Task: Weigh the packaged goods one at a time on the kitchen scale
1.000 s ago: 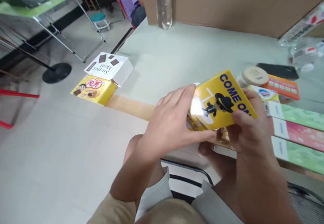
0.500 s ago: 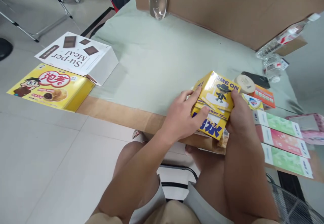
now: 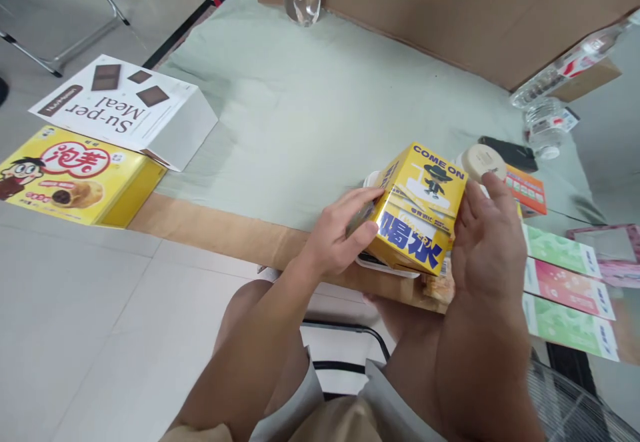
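Observation:
A yellow box (image 3: 423,195) with a cartoon figure and "COME ON" on it stands between my hands, slightly tilted, at the table's near edge. My left hand (image 3: 336,229) is at its left side, thumb and index finger apart and close against the box; its other fingers are partly hidden. To the right of the box, my right hand (image 3: 487,242) is open, fingers stretched out and turned away from it. Part of a white-edged item (image 3: 387,265) shows below the box. A packaged food item (image 3: 440,285) lies under its lower right corner.
At the left lie a white "Su-per Meal" box (image 3: 125,112) and a yellow snack box (image 3: 75,175). Right of my hands are a round cream lid (image 3: 483,162), an orange box (image 3: 526,192) and green and pink boxes (image 3: 570,289). Clear bottles (image 3: 545,129) lie near the cardboard panel (image 3: 425,15).
My right hand has loosened from the yellow box and spread its fingers. My left thumb has come off the front face to the left side. The view has shifted slightly right.

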`<state>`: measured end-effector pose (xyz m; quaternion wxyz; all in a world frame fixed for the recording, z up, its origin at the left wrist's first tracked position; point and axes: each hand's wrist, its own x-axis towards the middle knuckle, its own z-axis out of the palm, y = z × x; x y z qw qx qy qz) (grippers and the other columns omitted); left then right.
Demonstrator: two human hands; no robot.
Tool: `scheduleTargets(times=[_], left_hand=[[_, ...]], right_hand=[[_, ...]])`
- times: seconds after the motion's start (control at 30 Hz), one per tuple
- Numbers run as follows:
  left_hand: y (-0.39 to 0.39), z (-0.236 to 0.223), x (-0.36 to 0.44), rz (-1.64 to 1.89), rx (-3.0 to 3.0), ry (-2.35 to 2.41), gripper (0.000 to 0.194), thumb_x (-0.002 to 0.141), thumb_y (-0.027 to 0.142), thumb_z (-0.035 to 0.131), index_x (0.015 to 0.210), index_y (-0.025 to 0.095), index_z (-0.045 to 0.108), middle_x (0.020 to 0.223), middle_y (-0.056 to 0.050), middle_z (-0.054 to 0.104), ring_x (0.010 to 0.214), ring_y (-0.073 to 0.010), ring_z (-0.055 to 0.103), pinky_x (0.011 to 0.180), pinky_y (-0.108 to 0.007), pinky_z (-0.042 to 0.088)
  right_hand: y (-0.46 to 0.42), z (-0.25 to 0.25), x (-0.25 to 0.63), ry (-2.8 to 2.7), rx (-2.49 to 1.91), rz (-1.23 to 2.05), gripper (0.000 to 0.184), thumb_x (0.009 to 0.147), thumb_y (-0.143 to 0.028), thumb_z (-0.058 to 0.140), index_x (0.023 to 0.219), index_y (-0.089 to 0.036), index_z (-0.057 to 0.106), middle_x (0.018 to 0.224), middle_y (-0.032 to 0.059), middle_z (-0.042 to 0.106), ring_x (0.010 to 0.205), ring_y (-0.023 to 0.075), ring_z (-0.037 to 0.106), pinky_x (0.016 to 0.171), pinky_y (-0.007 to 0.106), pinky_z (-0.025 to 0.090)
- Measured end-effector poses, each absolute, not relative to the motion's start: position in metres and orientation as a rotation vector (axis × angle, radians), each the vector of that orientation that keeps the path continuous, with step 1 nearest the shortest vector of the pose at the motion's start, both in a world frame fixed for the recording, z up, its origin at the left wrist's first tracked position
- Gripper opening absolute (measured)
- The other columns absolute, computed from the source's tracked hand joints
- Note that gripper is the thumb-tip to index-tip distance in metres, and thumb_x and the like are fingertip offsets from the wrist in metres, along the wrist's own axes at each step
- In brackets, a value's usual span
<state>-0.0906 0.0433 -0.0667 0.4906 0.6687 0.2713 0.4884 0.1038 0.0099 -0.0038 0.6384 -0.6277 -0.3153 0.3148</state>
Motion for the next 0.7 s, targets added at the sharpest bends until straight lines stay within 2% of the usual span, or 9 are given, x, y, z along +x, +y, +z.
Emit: scheduleTargets(times=[0.17,0.23,0.37,0.5,0.6,0.7], left_hand=[[0.043,-0.071,-0.088,1.169,1.635,0.639,0.063,0.101,0.062,0.050,0.148,0.021,0.059,0.155,-0.017,0.061,0.145,-0.0330,0.058,0.122,-0.052,0.048],[0.040,-0.071,-0.086,1.158,1.635,0.660,0.068,0.099,0.064,0.052,0.149,0.018,0.057,0.156,-0.019,0.059,0.146,-0.0342,0.057,0.123,-0.053,0.047],[0.032,-0.070,-0.079,1.153,1.622,0.704,0.079,0.095,0.068,0.053,0.153,0.015,0.053,0.161,-0.020,0.053,0.150,-0.0356,0.052,0.128,-0.052,0.043],[0.026,-0.064,-0.080,1.219,1.578,0.744,0.080,0.094,0.066,0.055,0.155,0.014,0.051,0.164,-0.020,0.051,0.154,-0.0370,0.049,0.130,-0.054,0.040],[0.025,-0.053,-0.098,1.354,1.522,0.769,0.074,0.098,0.064,0.051,0.150,0.012,0.056,0.160,-0.020,0.057,0.151,-0.0330,0.054,0.129,-0.048,0.043],[0.027,-0.044,-0.131,1.491,1.422,0.856,0.066,0.102,0.063,0.047,0.145,0.016,0.062,0.155,-0.015,0.062,0.145,-0.0300,0.060,0.125,-0.045,0.048]], right_hand=[[0.006,-0.012,0.092,-0.757,-1.499,0.793,0.070,0.085,-0.044,0.067,0.151,-0.031,0.046,0.156,0.0077,0.057,0.142,0.0289,0.061,0.115,0.056,0.055],[0.005,-0.013,0.089,-0.749,-1.578,0.790,0.077,0.084,-0.044,0.068,0.156,-0.035,0.041,0.156,0.0067,0.055,0.137,0.0299,0.063,0.111,0.056,0.058],[0.006,-0.015,0.081,-0.730,-1.645,0.716,0.084,0.075,-0.037,0.067,0.155,-0.035,0.042,0.160,0.0042,0.050,0.139,0.0303,0.060,0.120,0.059,0.050],[0.006,-0.019,0.067,-0.787,-1.470,0.706,0.075,0.068,-0.030,0.060,0.141,-0.041,0.048,0.160,-0.0044,0.050,0.147,0.0271,0.054,0.128,0.063,0.039],[0.008,-0.016,0.044,-0.961,-1.326,0.670,0.072,0.068,-0.023,0.062,0.137,-0.043,0.055,0.160,-0.0094,0.050,0.154,0.0222,0.046,0.136,0.053,0.028],[0.016,-0.010,0.007,-1.115,-1.225,0.652,0.074,0.072,-0.020,0.067,0.141,-0.043,0.057,0.164,-0.0085,0.045,0.158,0.0211,0.040,0.137,0.045,0.028]])
